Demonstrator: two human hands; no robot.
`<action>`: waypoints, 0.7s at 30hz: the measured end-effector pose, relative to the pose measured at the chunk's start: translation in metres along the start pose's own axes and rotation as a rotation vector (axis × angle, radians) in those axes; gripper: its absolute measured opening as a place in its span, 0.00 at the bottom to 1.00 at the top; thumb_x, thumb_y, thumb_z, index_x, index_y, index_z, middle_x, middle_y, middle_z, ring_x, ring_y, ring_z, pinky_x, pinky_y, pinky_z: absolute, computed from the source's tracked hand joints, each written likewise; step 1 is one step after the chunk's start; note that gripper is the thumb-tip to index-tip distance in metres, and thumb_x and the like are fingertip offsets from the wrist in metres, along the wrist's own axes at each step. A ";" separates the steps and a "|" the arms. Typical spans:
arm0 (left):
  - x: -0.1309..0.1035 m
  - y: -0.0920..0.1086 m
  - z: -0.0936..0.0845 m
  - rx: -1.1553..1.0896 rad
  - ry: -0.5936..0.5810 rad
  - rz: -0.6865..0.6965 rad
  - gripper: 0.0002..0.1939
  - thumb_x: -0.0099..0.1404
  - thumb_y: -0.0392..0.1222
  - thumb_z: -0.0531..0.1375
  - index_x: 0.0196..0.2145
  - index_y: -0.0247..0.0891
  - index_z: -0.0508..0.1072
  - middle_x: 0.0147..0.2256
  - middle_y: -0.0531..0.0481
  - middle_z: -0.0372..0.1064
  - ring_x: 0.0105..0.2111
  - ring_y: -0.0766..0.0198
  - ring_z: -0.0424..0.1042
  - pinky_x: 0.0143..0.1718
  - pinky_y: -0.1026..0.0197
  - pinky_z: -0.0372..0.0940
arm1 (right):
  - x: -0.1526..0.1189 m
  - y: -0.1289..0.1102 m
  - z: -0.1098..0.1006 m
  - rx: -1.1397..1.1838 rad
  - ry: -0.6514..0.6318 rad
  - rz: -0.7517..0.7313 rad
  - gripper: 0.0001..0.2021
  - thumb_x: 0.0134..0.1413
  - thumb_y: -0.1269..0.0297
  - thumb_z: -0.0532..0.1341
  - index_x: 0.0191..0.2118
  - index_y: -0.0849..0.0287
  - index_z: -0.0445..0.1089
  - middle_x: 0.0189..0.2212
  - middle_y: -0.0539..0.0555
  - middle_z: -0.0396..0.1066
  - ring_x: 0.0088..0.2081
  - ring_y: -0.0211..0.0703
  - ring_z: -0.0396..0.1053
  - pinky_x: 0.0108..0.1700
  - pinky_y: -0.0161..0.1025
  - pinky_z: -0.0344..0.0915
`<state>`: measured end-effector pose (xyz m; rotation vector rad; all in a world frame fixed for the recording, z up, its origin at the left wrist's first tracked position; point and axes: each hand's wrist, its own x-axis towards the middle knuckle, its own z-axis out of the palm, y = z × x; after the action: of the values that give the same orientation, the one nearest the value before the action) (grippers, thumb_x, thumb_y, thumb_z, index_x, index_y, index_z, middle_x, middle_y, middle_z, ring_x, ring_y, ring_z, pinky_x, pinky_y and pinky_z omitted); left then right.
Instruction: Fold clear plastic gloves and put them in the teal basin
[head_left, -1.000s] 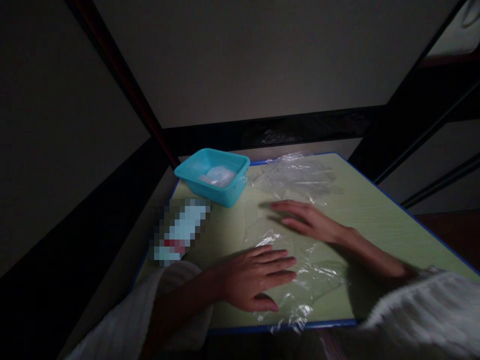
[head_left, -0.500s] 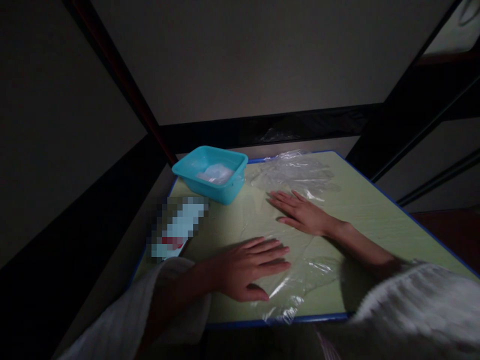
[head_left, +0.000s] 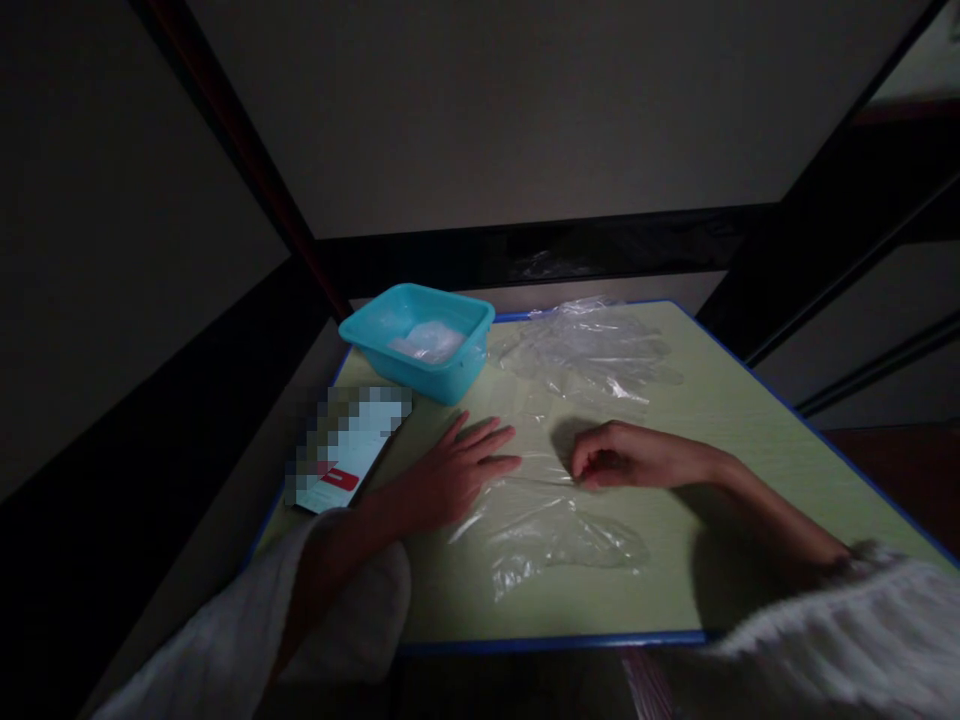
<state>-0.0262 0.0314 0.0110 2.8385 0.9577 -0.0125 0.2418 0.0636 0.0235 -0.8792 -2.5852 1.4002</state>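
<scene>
A clear disposable plastic glove [head_left: 532,530] lies spread on the table, creased and shiny, reaching toward the front edge. My left hand [head_left: 461,475] rests by its left side, fingers stretched and apart, the fingertips on the film. On the other side my right hand [head_left: 619,455] is closed, thumb and fingers pinched at the glove's right edge; the fingertips are partly hidden. Behind both hands lies a loose pile of clear plastic gloves [head_left: 592,350], flat and overlapping.
A turquoise plastic basin [head_left: 442,382] with crumpled clear plastic inside stands at the back left. In front of it lies a phone [head_left: 360,450] with a lit, partly blurred screen. The pale green table [head_left: 720,400] has a blue edge, and a wall rises behind it.
My right hand went from lying flat to a pinch and came nearer. My left hand moved slightly away and left, still flat. The near glove shifted back from the table's front edge.
</scene>
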 end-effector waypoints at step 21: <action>0.004 0.031 0.019 -0.170 0.007 0.266 0.35 0.65 0.57 0.48 0.62 0.32 0.48 0.63 0.38 0.42 0.64 0.52 0.37 0.62 0.50 0.36 | 0.020 0.008 0.025 -0.551 0.150 -0.181 0.32 0.61 0.50 0.47 0.64 0.63 0.41 0.63 0.65 0.42 0.64 0.50 0.40 0.62 0.56 0.42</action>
<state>-0.0035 0.0066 -0.0041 2.7822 0.5469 0.1025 0.2211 0.0583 -0.0019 -0.7326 -2.8783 0.5536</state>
